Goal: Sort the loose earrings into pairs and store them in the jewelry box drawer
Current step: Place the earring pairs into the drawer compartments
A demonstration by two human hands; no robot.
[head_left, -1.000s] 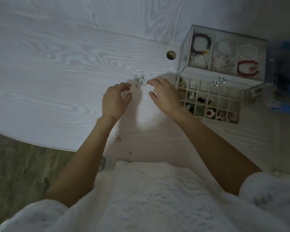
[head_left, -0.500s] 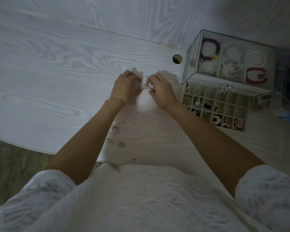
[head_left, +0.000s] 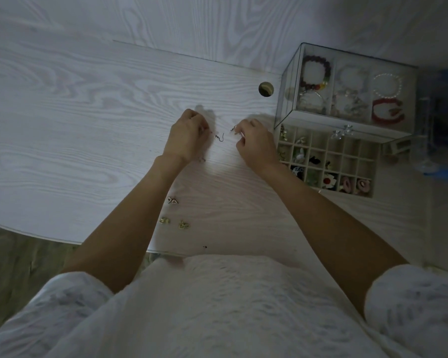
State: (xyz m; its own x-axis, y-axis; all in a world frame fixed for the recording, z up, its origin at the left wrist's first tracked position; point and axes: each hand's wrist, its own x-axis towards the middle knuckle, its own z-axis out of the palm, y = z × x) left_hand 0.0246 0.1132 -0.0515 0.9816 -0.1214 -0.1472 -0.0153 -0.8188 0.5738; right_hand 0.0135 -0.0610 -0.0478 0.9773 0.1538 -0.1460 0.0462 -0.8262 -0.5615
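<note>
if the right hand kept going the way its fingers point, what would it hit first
The right hand points up-left across the table. Beyond the hook earring pinched in its grip, the bare desk top looks free. The cable hole lies off to the right, though depth is unclear.

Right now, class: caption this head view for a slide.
Left hand and right hand each pinch a hook earring beside the open jewelry box drawer.

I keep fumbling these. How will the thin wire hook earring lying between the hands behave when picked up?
The thin wire hook earring looks very light, so it will likely skid on the smooth white wood-grain table when nudged. Its fine wire probably bends easily under a hard pinch. The open hook may snag on the earring at the right hand.
</note>
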